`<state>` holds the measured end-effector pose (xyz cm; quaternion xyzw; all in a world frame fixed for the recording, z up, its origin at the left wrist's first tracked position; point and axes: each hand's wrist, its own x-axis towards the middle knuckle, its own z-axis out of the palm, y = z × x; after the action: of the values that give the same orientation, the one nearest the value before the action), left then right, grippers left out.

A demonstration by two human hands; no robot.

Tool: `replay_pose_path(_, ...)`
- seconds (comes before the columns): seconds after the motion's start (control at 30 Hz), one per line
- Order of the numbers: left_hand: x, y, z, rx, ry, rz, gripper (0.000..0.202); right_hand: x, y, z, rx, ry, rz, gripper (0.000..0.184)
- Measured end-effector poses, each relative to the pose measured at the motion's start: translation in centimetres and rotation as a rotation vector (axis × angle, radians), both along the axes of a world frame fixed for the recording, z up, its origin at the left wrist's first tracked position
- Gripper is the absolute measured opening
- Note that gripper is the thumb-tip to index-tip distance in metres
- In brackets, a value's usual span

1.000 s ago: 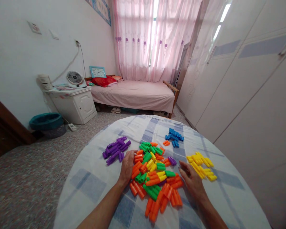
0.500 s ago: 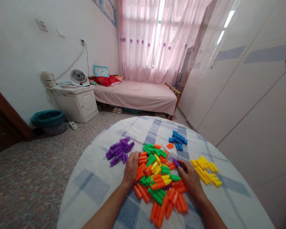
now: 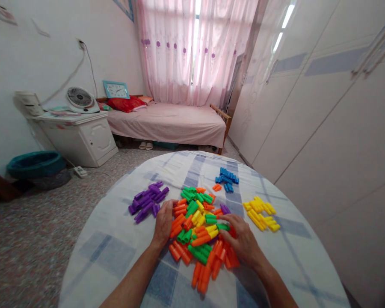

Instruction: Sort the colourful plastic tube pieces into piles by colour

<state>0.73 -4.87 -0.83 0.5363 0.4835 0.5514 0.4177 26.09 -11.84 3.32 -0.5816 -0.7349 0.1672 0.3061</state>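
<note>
Near edge of heap: orange pieces [image 3: 208, 271] lie lengthwise, pointing toward me, on the checked tablecloth [image 3: 295, 256].
Left hand [image 3: 163, 222]: unclenched, fingers loosely bent along the heap's left side, against orange pieces there; I see nothing held.
Right hand [image 3: 239, 235]: over the heap's right side, thumb and forefinger on either side of a green piece [image 3: 223, 227]; at this angle I cannot tell whether they pinch it.
Mixed heap [image 3: 200, 219]: between the hands, mostly orange and green, some yellow; one purple piece [image 3: 225, 209] sits at its right, just beyond the right forefinger.
Yellow group [image 3: 259, 211]: right of the right hand, apart from the heap.
Purple group [image 3: 147, 201]: just left of the left hand.
Small orange pair [image 3: 217, 187]: past the heap, near the blue group [image 3: 227, 177], which lies farthest back.
Beyond table: teal-lined bin [image 3: 35, 164], white cabinet [image 3: 93, 143] carrying a fan [image 3: 81, 99].
Far end: pink-covered bed [image 3: 173, 122] below pink curtains [image 3: 170, 64].
</note>
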Motion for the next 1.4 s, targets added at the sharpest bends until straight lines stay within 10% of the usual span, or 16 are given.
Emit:
replay_pose_path(0.3, -0.1, 0.1, 0.0, -0.052, -0.043, -0.014, 0.050, 3.2, -1.7, 0.4, -0.268, 0.033, 0.104, 0.064)
replay_pose_path(0.97, -0.1, 0.1, 0.0, -0.060, -0.098, -0.005, 0.051, 3.3, -1.3, 0.4, -0.246, -0.117, 0.106, 0.032)
replay_pose_path(1.4, -0.1, 0.2, -0.2, -0.079, -0.097, 0.001, 0.055, 6.1, -5.6, 4.3, -0.314, -0.198, -0.077, 0.031)
